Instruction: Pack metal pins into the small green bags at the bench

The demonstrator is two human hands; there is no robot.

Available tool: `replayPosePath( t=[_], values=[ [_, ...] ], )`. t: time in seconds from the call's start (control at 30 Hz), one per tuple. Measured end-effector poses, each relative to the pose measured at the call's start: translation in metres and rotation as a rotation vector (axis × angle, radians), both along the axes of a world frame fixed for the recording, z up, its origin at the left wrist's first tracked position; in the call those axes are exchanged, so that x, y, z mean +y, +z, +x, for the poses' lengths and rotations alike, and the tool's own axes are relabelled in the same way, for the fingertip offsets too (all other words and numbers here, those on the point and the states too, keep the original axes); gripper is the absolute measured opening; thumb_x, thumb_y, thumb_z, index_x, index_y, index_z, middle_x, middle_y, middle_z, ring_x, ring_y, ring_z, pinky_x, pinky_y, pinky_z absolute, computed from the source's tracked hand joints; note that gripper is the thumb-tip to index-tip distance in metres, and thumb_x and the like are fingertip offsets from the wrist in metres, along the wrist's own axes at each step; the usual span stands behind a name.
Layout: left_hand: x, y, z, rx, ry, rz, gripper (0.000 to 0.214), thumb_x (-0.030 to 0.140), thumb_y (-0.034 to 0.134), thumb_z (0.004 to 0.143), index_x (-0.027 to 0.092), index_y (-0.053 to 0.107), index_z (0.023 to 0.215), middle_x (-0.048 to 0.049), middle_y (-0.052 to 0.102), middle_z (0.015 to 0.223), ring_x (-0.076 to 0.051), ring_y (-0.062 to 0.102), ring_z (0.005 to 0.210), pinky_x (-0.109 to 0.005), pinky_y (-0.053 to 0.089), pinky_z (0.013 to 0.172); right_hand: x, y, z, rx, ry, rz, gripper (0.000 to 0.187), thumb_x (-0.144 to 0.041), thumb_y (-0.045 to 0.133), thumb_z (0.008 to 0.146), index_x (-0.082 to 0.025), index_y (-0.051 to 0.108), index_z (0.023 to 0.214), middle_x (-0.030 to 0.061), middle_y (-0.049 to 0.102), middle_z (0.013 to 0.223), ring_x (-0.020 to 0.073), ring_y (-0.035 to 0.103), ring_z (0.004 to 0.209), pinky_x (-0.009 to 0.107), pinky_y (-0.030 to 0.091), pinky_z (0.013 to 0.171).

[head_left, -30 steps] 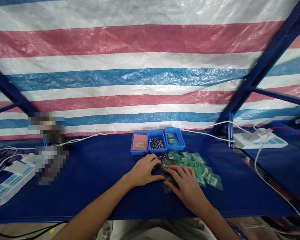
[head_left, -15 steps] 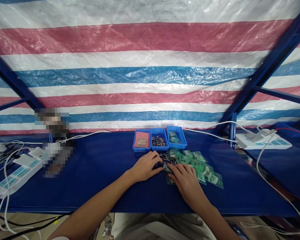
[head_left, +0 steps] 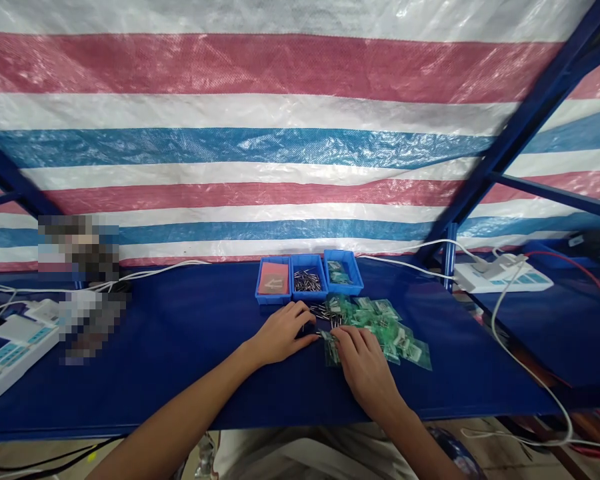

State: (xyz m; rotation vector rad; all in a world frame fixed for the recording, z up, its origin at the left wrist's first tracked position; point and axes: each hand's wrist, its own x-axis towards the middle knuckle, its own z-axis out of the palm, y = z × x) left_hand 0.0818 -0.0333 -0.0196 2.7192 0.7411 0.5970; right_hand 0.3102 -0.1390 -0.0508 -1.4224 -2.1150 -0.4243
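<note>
Close together over the middle of the table, both hands are working. My right hand (head_left: 365,363) pinches a small clear plastic bag (head_left: 330,347) between thumb and fingers. My left hand (head_left: 283,333) is curled, its thumb and fingertips at the left edge of that bag; whatever they grip is too small to make out. Just beyond the fingertips lies a loose heap of thin dark metal pins (head_left: 321,311). To the right, beside my right hand, spreads a pile of small green-tinted plastic bags (head_left: 387,323) with pieces and white labels inside.
Three blue bins stand behind the hands: one with a pink card (head_left: 274,277), one with metal pins (head_left: 307,281), one with small bags (head_left: 339,273). White power strips lie left (head_left: 17,350) and right (head_left: 505,277), with trailing cables. A striped sheet (head_left: 260,147) hangs behind.
The view has turned slightly right, so the scene sits further left. My hands keep nearly the same place over the table; the bag at my right fingertips shows a little more.
</note>
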Motion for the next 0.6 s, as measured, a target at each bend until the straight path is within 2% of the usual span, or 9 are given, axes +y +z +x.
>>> replayPosePath(
  t=[0.13,0.23,0.3,0.37,0.47,0.53,0.6],
  values=[
    [0.000,0.001,0.000,0.007,-0.005,0.003,0.029,0.045,0.061,0.108,0.021,0.061,0.123,-0.0095,0.063,0.122,-0.025,0.063,0.109,-0.039,0.055,0.093,-0.011,0.005,0.002,0.008,-0.026,0.030,0.052,0.001,0.039,0.104,-0.023,0.061,0.145,0.0144,0.068,0.115,0.0276,0.064,0.098,0.038,0.054,0.077],
    [-0.001,0.001,0.000,-0.001,-0.003,0.019,0.030,0.044,0.061,0.108,0.020,0.061,0.125,-0.0106,0.062,0.124,-0.026,0.062,0.110,-0.039,0.056,0.093,-0.020,0.006,0.004,0.026,-0.058,-0.002,0.056,-0.001,0.036,0.104,-0.027,0.061,0.146,0.0164,0.063,0.127,0.0267,0.066,0.105,0.031,0.055,0.068],
    [-0.001,0.001,0.001,-0.005,-0.011,0.033,0.031,0.043,0.061,0.108,0.021,0.061,0.128,-0.0115,0.062,0.128,-0.026,0.062,0.112,-0.040,0.056,0.096,-0.025,0.006,0.005,0.027,-0.062,-0.022,0.054,-0.001,0.036,0.103,-0.028,0.065,0.140,0.0163,0.061,0.132,0.0268,0.066,0.107,0.031,0.056,0.069],
    [-0.001,0.002,0.002,0.004,-0.028,0.052,0.032,0.042,0.060,0.108,0.022,0.061,0.133,-0.0121,0.061,0.135,-0.027,0.060,0.116,-0.041,0.054,0.100,-0.027,0.007,0.005,0.014,-0.046,-0.038,0.047,-0.004,0.038,0.104,-0.026,0.070,0.130,0.0157,0.064,0.129,0.0277,0.066,0.105,0.036,0.058,0.075],
    [-0.003,0.004,0.004,0.036,-0.059,0.084,0.038,0.043,0.058,0.109,0.025,0.059,0.143,-0.0114,0.060,0.145,-0.029,0.057,0.128,-0.045,0.051,0.108,-0.030,0.008,0.005,0.015,-0.013,-0.076,0.027,-0.021,0.050,0.109,-0.022,0.071,0.125,0.0168,0.067,0.123,0.0301,0.065,0.102,0.044,0.057,0.082],
    [-0.003,0.004,0.006,0.067,-0.071,0.104,0.042,0.043,0.055,0.111,0.028,0.056,0.150,-0.0104,0.059,0.151,-0.030,0.054,0.136,-0.046,0.049,0.110,-0.031,0.008,0.007,0.027,-0.006,-0.098,0.024,-0.033,0.055,0.110,-0.020,0.071,0.123,0.0173,0.067,0.122,0.0312,0.065,0.103,0.046,0.056,0.085],
    [-0.004,0.003,0.009,0.095,-0.076,0.120,0.043,0.042,0.051,0.112,0.029,0.053,0.154,-0.0097,0.057,0.155,-0.029,0.052,0.142,-0.047,0.048,0.112,-0.034,0.007,0.011,0.032,-0.022,-0.109,0.024,-0.036,0.055,0.110,-0.020,0.071,0.119,0.0170,0.067,0.123,0.0313,0.065,0.104,0.046,0.055,0.087]
  ],
)
